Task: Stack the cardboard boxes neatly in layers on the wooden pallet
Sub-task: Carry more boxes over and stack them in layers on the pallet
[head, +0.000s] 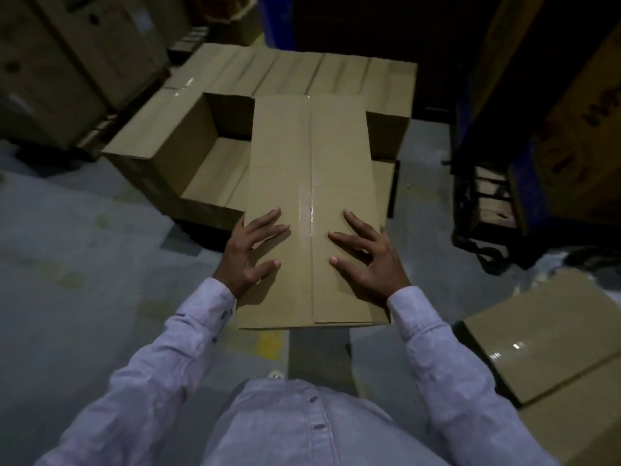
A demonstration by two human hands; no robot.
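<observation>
Cardboard cartons [67, 62] tower at far left. Beside them, the low stack of boxes [302, 68] has 1 gap in its top layer. The left hand [250, 252] lies flat, fingers splayed, on the near end of 1 long taped box [312, 156] that reaches over the stack. The right hand [368, 264] lies likewise, across the tape seam. 1 loose box [544, 334] sits on the floor [67, 247] at right.

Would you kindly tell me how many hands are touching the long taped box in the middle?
2. The left hand lies spread on the left side of the taped box, the right hand on its right side, both near its closer end.
</observation>
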